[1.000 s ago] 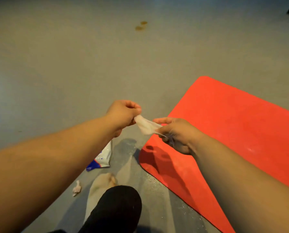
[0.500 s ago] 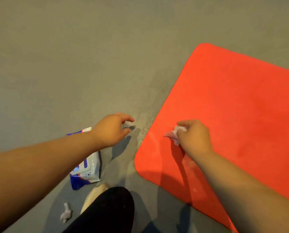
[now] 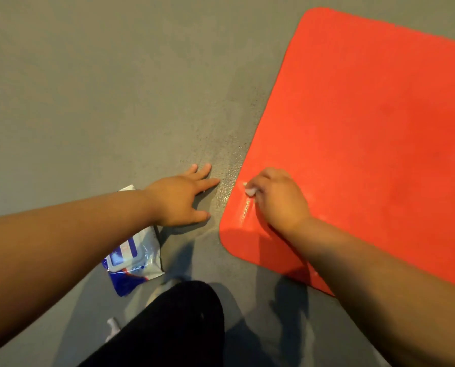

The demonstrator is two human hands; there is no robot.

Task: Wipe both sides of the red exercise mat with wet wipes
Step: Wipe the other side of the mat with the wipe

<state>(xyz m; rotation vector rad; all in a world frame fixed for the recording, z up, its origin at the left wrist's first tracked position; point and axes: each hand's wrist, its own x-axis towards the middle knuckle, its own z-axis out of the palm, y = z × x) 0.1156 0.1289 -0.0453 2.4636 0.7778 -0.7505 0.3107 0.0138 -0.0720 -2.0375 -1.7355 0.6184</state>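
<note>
The red exercise mat (image 3: 366,133) lies flat on the grey floor, filling the right side of the view. My right hand (image 3: 280,200) is on the mat's near left edge, fingers curled over a bunched white wet wipe (image 3: 249,190) that it presses onto the mat. A wet, shiny streak shows just below the wipe. My left hand (image 3: 184,197) lies flat on the floor beside the mat's edge, fingers spread and holding nothing.
A blue and white wet wipe pack (image 3: 133,256) lies on the floor under my left forearm. A crumpled used wipe (image 3: 113,324) sits near my black-trousered knee (image 3: 173,324). The grey floor (image 3: 102,88) stretches away to the left and ahead.
My hands separated after stretching the wipe between them. The right hand carried the wipe down onto the mat's edge; the left hand dropped and spread flat on the floor. The view tilted downward.
</note>
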